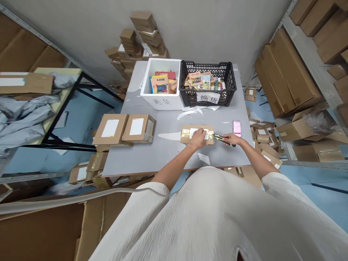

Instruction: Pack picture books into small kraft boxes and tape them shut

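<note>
A small taped cardboard box (pixel 185 136) with a white label on top lies near the front of the grey table. My left hand (pixel 198 138) rests on its top, over the label, with fingers stretched out. In my right hand (pixel 231 139) is a black and yellow box cutter (pixel 219 138), its tip at the right end of the box. Whether the blade has gone into the cardboard is too small to tell. Just beyond my right hand lies a phone (pixel 236 128) with a lit pinkish screen.
A white foam box (pixel 163 101) and a black plastic crate (pixel 231 87), both with books inside, stand at the table's back. Two labelled cartons (pixel 110 128) sit at the left edge. Paper scraps (pixel 187 113) lie mid-table. Shelves with cartons (pixel 292 76) flank the right side.
</note>
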Available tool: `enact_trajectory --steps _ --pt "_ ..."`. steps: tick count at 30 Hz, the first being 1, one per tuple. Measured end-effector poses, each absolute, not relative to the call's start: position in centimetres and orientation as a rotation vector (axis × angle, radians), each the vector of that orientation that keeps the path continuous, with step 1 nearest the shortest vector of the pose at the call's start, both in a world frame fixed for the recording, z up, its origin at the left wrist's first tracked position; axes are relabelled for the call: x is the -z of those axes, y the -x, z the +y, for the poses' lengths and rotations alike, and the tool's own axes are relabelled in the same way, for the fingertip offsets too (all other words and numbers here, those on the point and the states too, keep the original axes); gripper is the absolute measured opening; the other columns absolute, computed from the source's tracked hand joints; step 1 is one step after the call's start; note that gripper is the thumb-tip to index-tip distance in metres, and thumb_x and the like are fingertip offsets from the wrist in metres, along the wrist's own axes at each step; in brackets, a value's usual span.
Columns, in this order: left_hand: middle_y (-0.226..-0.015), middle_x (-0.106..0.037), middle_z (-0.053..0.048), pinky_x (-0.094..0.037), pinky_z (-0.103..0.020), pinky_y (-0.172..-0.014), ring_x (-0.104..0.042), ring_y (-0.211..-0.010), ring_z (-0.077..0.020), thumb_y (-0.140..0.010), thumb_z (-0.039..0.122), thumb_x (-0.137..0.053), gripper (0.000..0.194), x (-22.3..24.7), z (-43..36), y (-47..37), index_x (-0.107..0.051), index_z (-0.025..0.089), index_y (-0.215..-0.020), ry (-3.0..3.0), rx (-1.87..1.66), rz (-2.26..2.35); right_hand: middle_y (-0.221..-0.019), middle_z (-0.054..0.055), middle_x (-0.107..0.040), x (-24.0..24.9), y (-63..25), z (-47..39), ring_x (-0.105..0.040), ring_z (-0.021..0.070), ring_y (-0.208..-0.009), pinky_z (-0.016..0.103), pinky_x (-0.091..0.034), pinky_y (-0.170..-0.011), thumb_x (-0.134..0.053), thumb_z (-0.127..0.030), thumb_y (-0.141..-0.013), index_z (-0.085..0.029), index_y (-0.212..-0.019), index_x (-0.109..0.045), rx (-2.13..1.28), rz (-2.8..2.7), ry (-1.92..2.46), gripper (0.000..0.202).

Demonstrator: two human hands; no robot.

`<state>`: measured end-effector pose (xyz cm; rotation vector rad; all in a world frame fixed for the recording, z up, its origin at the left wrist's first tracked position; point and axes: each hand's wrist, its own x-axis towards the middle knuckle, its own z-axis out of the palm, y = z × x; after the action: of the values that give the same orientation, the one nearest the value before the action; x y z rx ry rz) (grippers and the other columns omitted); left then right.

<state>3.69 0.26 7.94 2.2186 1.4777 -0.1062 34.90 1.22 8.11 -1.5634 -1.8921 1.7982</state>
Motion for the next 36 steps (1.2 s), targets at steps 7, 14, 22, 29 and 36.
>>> enact_trajectory --steps 7,14,22,29,36 --pt "-0.164 -0.054 -0.02 -0.041 -0.052 -0.131 -0.054 -0.155 -0.0413 -0.081 0.032 -0.094 0.076 -8.1 0.8 -3.6 -0.055 0.024 -0.146 -2.216 0.112 1.458 -0.072 -0.001 -0.074 -7.7 -33.8 -0.6 -0.066 0.0159 -0.066 0.024 -0.049 -0.058 -0.075 -0.072 -0.096 -0.023 -0.087 -0.074 -1.719 -1.862 1.649 0.05" --pt "-0.163 -0.057 -0.019 -0.042 -0.051 -0.129 -0.055 -0.152 -0.0397 -0.101 0.044 -0.074 0.066 -9.1 0.4 -3.6 -0.051 0.024 -0.16 -2.215 0.061 1.497 -0.081 0.003 -0.08 -7.6 -34.6 -1.5 -0.071 0.0169 -0.067 0.024 -0.05 -0.058 -0.072 -0.063 -0.101 -0.023 -0.087 -0.067 -1.614 -1.727 1.711 0.042" --pt "-0.165 -0.056 -0.017 -0.043 -0.051 -0.124 -0.055 -0.151 -0.038 -0.098 0.02 -0.065 0.067 -9.7 1.7 -4.5 -0.051 0.028 -0.163 -2.212 -0.004 1.61 -0.098 0.005 -0.085 -9.2 -35.0 -3.1 -0.076 0.0214 -0.082 0.03 -0.06 -0.079 -0.056 -0.058 -0.113 -0.023 -0.123 -0.077 -1.248 -1.858 1.765 0.042" --pt "-0.17 -0.055 -0.018 -0.03 -0.055 -0.137 -0.043 -0.165 -0.0344 -0.089 0.014 -0.063 0.074 -9.3 2.0 -4.6 -0.053 0.026 -0.161 -2.325 -0.004 1.439 -0.128 0.012 -0.08 -10.2 -33.7 -4.0 -0.076 0.0291 -0.113 0.036 -0.058 -0.099 -0.063 -0.037 -0.112 -0.027 -0.155 -0.076 -0.874 -2.312 1.693 0.045" --pt "-0.165 -0.059 -0.014 -0.032 -0.051 -0.137 -0.047 -0.161 -0.0329 -0.095 0.019 -0.063 0.064 -9.0 2.6 -4.3 -0.057 0.029 -0.157 -2.348 0.074 1.368 -0.125 0.009 -0.078 -10.2 -33.6 -4.4 -0.077 0.0251 -0.103 0.03 -0.055 -0.087 -0.068 -0.038 -0.112 -0.032 -0.159 -0.074 -0.809 -2.419 1.709 0.048"
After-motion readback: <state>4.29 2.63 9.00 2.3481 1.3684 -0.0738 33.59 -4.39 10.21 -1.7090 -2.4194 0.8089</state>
